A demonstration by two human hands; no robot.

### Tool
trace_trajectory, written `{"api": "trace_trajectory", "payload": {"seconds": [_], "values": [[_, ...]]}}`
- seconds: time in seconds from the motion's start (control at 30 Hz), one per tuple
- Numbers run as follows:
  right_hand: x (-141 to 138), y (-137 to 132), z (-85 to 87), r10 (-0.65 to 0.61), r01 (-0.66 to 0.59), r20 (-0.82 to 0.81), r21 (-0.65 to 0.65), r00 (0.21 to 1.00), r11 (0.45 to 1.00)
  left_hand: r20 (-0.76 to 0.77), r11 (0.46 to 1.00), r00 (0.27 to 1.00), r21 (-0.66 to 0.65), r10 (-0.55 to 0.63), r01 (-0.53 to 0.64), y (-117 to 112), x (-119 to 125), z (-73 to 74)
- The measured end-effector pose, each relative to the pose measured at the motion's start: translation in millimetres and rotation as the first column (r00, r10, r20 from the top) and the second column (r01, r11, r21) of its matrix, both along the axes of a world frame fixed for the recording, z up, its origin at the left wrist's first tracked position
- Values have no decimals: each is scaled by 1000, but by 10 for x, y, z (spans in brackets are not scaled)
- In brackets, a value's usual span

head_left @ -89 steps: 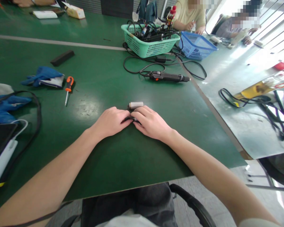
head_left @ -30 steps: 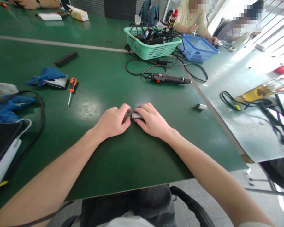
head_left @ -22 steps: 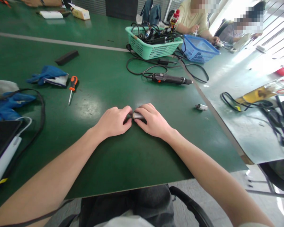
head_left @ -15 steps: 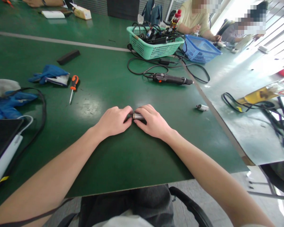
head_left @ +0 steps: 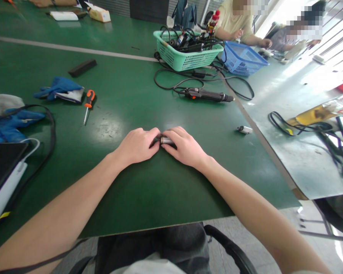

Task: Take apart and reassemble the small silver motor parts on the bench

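My right grip (head_left: pixel 185 146) pinches a silver cylinder (head_left: pixel 167 140) between thumb and fingers, its brownish end facing my left grip (head_left: pixel 140 146), whose thumb and fingertips curl in just beside that end, though they hide so much that I cannot tell whether they are closed on anything. Well to the right of my right grip another small silver part (head_left: pixel 245 129) lies on the bench (head_left: pixel 148 198), while beyond my left grip, off to its left, rests an orange-handled screwdriver (head_left: pixel 89 99), and farther ahead of my right grip a black power driver (head_left: pixel 208 95)
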State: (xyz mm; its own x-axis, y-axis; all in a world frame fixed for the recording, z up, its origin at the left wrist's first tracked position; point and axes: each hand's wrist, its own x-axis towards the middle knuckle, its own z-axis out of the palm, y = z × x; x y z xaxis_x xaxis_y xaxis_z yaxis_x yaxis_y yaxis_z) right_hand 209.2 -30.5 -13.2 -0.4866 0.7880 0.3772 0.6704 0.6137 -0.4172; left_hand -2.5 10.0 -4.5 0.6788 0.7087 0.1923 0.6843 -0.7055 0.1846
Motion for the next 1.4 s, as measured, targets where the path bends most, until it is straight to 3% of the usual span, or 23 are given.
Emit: {"api": "trace_trajectory", "payload": {"seconds": [1.4], "values": [[-14,3,-8,-15,15,14,31,1000,999,-24,1000,1000,4,5,-5,3,9,-10]]}}
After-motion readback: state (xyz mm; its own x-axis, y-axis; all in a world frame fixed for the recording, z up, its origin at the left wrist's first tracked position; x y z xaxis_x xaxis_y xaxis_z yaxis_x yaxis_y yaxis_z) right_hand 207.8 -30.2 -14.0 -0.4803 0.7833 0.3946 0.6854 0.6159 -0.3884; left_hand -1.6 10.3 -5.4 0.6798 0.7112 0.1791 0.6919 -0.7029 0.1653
